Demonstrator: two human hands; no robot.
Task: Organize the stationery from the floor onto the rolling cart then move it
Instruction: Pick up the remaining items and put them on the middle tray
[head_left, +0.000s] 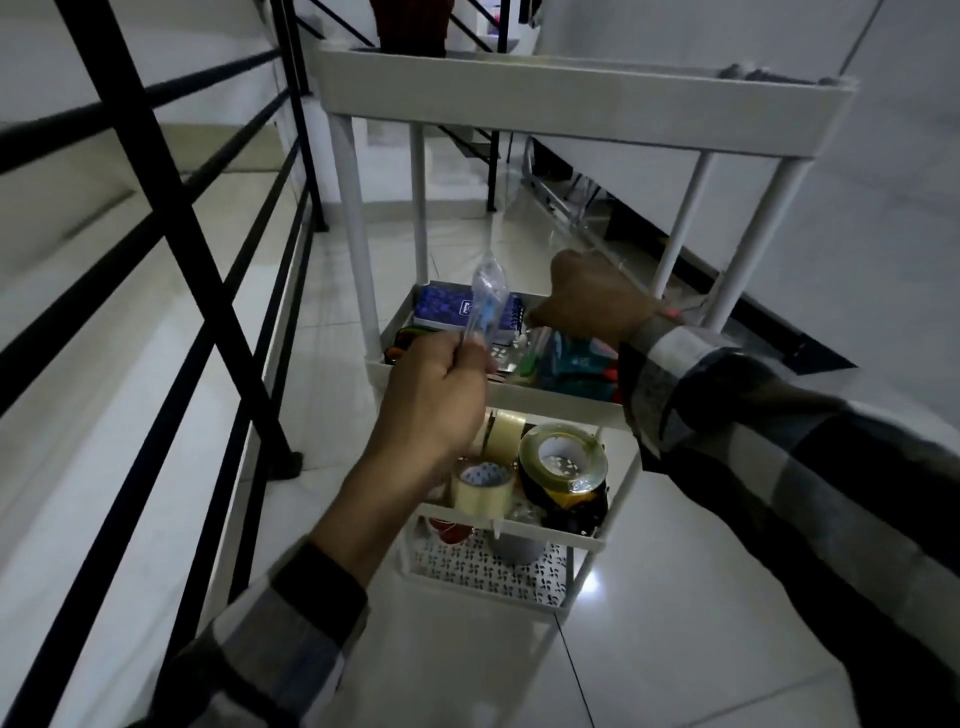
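A white rolling cart with several tiers stands in front of me. My left hand is shut on a clear plastic packet of pens, held upright over the second tier. My right hand reaches into that tier from the right, fingers closed on a clear plastic sheet that rises from it. A blue notebook and teal items lie in this tier. Tape rolls fill the tier below, one clear roll near my left wrist.
A black metal railing runs close along the cart's left side. White glossy floor tiles lie around the cart. The lowest perforated tier holds a red item and a grey cup. A dark red pot stands on the top tier.
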